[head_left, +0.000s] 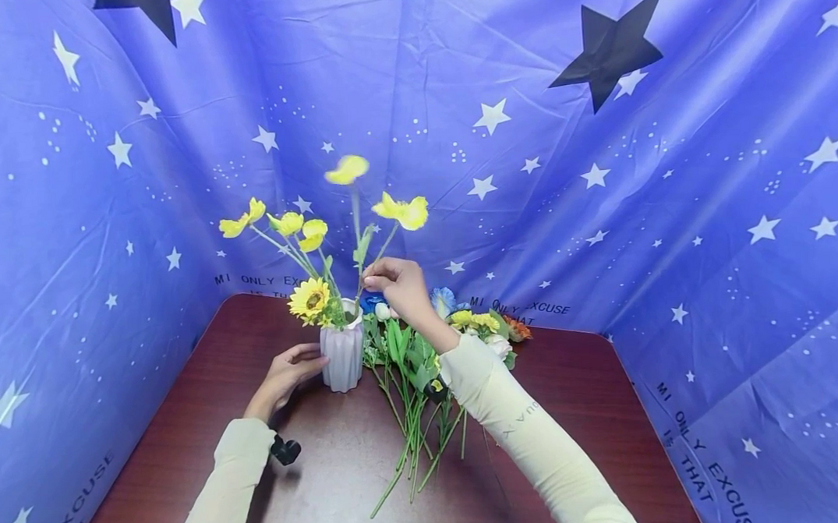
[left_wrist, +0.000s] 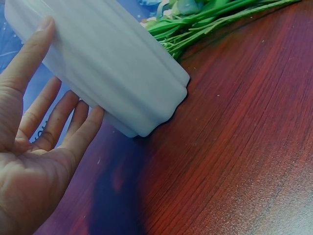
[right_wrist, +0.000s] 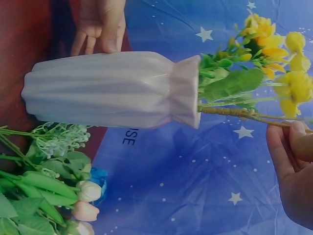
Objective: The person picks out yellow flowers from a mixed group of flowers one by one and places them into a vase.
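Note:
A pale, ribbed vase [head_left: 342, 357] stands upright on the table, holding several yellow flowers, among them a sunflower-like bloom [head_left: 309, 299] at its rim. My left hand [head_left: 292, 374] touches the vase's left side with extended fingertips; the left wrist view shows the thumb and fingers against the white wall [left_wrist: 112, 63]. Above the rim my right hand [head_left: 404, 287] pinches a flower stem [right_wrist: 227, 111] between thumb and fingers. That stem's lower end runs into the vase mouth, and its yellow blooms [head_left: 403, 211] spread above. How deep it sits is hidden inside the vase.
Right of the vase lies a pile of cut flowers, their green stems [head_left: 413, 441] pointing toward the front. Blue, white, yellow and orange heads [head_left: 518, 327] sit at the back. A starry blue cloth [head_left: 456, 135] hangs around the dark red table [head_left: 566, 411].

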### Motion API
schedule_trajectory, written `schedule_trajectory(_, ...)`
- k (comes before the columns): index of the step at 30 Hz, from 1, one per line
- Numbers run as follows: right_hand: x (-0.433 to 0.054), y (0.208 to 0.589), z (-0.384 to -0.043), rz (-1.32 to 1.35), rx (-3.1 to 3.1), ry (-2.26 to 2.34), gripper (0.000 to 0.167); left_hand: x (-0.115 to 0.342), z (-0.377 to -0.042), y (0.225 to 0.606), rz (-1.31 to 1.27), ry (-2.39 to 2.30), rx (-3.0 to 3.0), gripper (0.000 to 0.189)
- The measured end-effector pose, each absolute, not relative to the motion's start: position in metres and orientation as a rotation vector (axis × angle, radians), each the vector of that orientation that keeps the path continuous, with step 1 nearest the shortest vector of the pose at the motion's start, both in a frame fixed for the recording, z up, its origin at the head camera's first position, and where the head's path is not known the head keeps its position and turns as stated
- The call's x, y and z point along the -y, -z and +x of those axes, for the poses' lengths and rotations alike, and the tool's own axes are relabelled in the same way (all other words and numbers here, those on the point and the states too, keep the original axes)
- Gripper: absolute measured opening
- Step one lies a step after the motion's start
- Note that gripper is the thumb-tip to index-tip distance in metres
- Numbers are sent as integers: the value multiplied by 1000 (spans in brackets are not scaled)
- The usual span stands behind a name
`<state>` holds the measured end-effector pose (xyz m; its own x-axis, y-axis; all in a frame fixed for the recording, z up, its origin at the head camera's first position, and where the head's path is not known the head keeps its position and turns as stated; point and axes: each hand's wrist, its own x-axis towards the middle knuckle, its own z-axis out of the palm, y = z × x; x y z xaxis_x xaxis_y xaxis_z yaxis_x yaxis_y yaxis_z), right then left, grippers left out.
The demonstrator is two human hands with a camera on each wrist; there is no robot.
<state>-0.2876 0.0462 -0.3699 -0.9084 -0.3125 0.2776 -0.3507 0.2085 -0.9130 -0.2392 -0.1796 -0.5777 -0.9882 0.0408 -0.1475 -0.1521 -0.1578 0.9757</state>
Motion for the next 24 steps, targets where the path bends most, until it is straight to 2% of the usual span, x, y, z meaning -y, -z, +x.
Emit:
schedule_trajectory(11, -46, 390, -289, 714, 2507, -1610, 8, 180, -238, 576, -108, -2284, -1967, 55)
schedule_trajectory(24, -41, 400, -291, 654, 2579, -1681, 15, 179, -237, 573, -122, -2281, -1962, 54)
